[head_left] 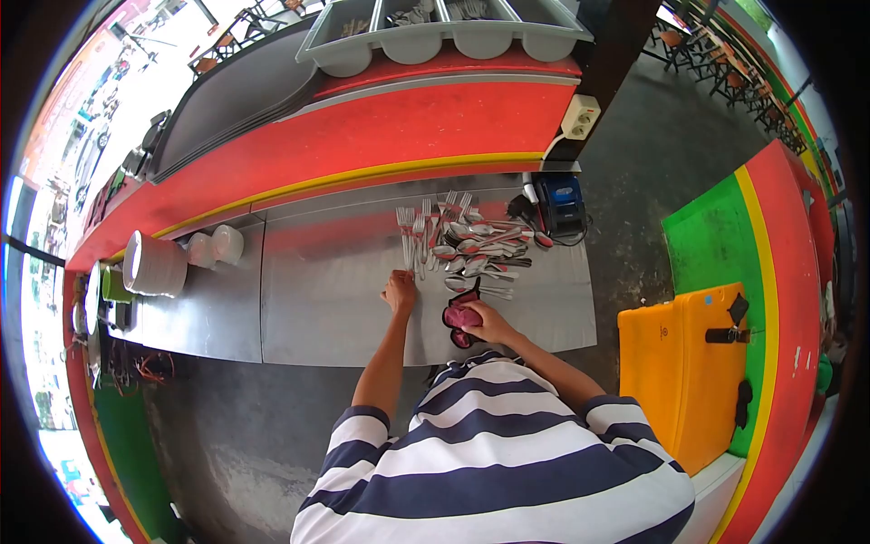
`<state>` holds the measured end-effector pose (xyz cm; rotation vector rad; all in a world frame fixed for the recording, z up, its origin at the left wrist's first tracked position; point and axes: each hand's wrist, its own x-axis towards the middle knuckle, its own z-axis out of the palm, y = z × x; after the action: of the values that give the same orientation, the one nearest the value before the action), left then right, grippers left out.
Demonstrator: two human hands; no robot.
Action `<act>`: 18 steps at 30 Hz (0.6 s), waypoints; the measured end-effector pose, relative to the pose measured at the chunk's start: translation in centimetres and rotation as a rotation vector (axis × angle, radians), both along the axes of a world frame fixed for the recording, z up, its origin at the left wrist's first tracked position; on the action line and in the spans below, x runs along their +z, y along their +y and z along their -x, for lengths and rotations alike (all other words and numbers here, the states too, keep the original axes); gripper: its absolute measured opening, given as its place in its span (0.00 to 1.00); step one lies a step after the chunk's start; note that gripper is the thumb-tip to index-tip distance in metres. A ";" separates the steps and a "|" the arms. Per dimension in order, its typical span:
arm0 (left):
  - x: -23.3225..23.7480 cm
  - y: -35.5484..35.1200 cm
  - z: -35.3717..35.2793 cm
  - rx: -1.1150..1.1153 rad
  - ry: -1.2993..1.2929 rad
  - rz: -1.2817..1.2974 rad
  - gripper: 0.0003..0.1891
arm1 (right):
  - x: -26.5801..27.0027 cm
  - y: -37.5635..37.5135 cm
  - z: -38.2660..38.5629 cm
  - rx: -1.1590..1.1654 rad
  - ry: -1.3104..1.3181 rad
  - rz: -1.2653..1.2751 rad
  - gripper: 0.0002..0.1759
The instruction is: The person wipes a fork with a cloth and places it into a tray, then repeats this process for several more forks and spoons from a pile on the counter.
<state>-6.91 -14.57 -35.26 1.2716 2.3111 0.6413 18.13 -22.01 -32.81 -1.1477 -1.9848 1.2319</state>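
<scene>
On the steel counter lies a spread of cutlery, with forks at its left and spoons to the right. My left hand is closed at the lower end of the forks, its fingers around what looks like a fork handle. Lower right of it, my right hand is closed on a dark-edged pink cloth just below the spoons. The cloth rests partly bunched on the counter.
A black and blue device stands at the counter's right end. Stacked white bowls and smaller containers are at the left. A grey cutlery tray sits on the red ledge above. An orange box stands right.
</scene>
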 end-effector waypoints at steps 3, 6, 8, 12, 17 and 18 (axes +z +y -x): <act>0.2 -2.6 -0.7 0.018 -0.011 -0.003 0.13 | -0.5 0.4 -0.5 -0.048 0.053 0.087 0.34; 0.7 -4.4 -1.6 0.056 -0.026 0.013 0.13 | -0.4 0.9 -0.5 -0.057 0.075 0.131 0.33; 0.7 -5.8 -2.2 0.088 -0.033 0.006 0.13 | -0.2 0.8 -0.6 -0.076 0.100 0.166 0.33; 0.7 -7.7 -3.4 0.139 0.038 -0.087 0.10 | -0.6 0.8 -0.4 -0.057 0.121 0.117 0.33; 1.5 -9.3 -5.0 0.195 0.180 -0.273 0.08 | -0.7 1.3 -1.2 -0.041 0.125 0.150 0.33; 1.6 -9.4 -5.2 0.201 0.211 -0.308 0.08 | -0.6 1.4 -1.1 -0.043 0.125 0.152 0.33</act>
<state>-1.74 -23.97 -33.62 1.3013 2.6130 1.0074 19.25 -20.58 -33.46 -1.1490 -1.7912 1.4169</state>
